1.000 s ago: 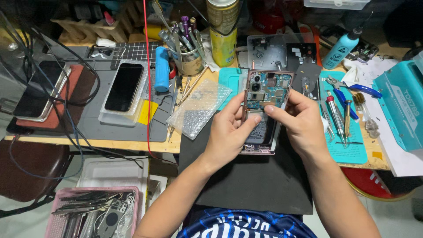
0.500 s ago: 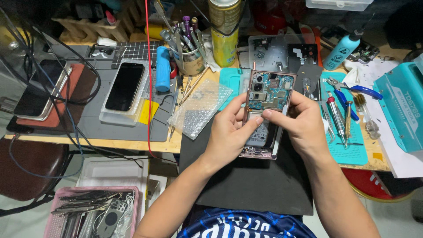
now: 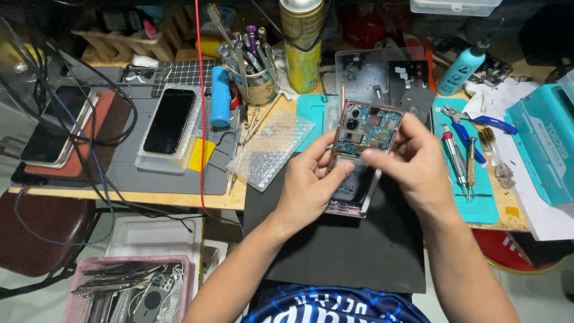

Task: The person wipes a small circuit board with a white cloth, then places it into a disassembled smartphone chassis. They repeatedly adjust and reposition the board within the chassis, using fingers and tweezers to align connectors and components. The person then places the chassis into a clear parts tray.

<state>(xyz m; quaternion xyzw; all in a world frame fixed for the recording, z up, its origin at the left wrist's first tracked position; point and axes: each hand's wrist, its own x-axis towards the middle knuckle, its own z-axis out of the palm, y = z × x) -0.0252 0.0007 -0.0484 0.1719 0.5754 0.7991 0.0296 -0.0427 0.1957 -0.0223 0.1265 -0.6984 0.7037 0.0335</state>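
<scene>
Leftward, a dark smartphone (image 3: 170,121) lay on the grey mat (image 3: 179,173) near the workbench's left edge. Over the black pad (image 3: 335,251) at the front edge, the left hand (image 3: 308,188) gripped the opened phone (image 3: 359,157), fingers curled round its side; the right hand (image 3: 412,164) pinched its upper right edge.

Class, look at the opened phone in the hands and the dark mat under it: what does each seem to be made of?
Opened phone with exposed blue circuit board: probably metal frame, its pinkish rim glossy. Black rectangular mat: matte, lies flat over the table edge, likely rubber or silicone.
</scene>
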